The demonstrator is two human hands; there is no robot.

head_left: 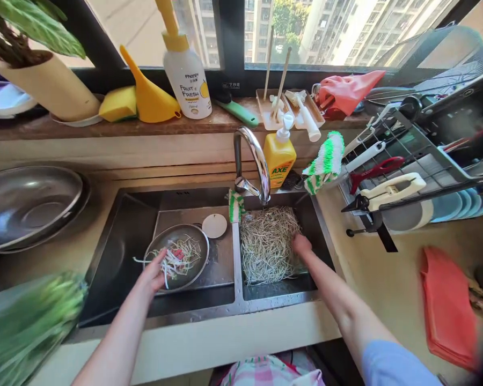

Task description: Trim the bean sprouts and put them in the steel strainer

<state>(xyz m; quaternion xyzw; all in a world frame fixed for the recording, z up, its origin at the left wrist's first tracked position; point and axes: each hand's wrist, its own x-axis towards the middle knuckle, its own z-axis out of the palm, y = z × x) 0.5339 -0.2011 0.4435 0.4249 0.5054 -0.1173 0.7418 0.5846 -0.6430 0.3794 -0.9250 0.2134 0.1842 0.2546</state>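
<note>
Keeping loose strands contained is probably why our sprout pile (268, 247) sits in the right basin (310, 219), just right of the frame's centre, while the round dish (204, 264) in the left basin (116, 252) seems placed to catch smaller amounts. Our left hand (155, 272) reaches up from the lower left, thumb and fingers loosely pinching a small bunch of sprouts (169, 265) over that dish — low, perhaps so none scatter. Our right hand (301, 244) curls at the pile's right edge — fingertips hidden, so we cannot tell whether it grips any.
</note>
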